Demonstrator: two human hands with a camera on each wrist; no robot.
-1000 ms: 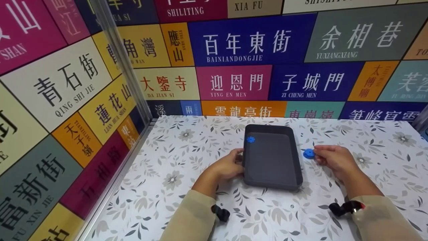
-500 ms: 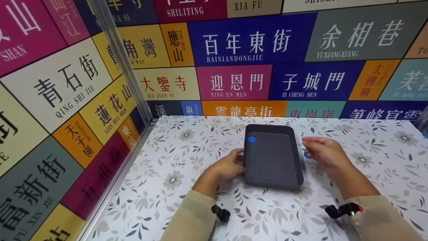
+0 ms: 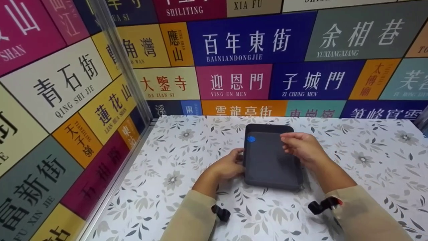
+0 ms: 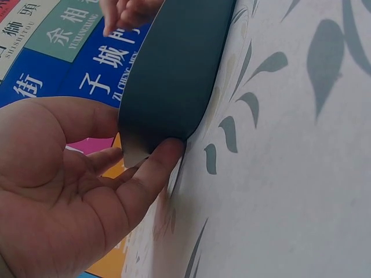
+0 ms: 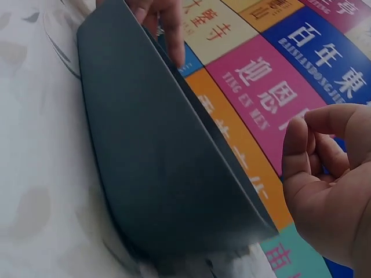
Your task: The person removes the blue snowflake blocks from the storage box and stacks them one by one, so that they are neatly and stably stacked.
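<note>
A dark grey rectangular tray (image 3: 272, 164) lies on the table, a small blue flower-shaped piece (image 3: 251, 139) at its far left inside. My left hand (image 3: 228, 164) grips the tray's left side; in the left wrist view that hand (image 4: 98, 179) has fingers at the rim and low on the wall. Over the tray's right part hovers my right hand (image 3: 302, 147), apart from it. The right wrist view shows this hand (image 5: 330, 179) with thumb and index fingertips together. Nothing shows between them, though something tiny could be hidden. The spot where a blue disc lay is covered by this hand.
A white tablecloth (image 3: 160, 197) with grey leaves and flowers covers the table. Panels of coloured Chinese street-name signs (image 3: 252, 43) rise behind it and at the left. A metal corner post (image 3: 128, 60) stands between the two walls.
My right hand has lifted from beside the blue disc and moved left over the tray, its fingertips staying together. The disc went out of sight behind it. My left hand and the tray stay put.
</note>
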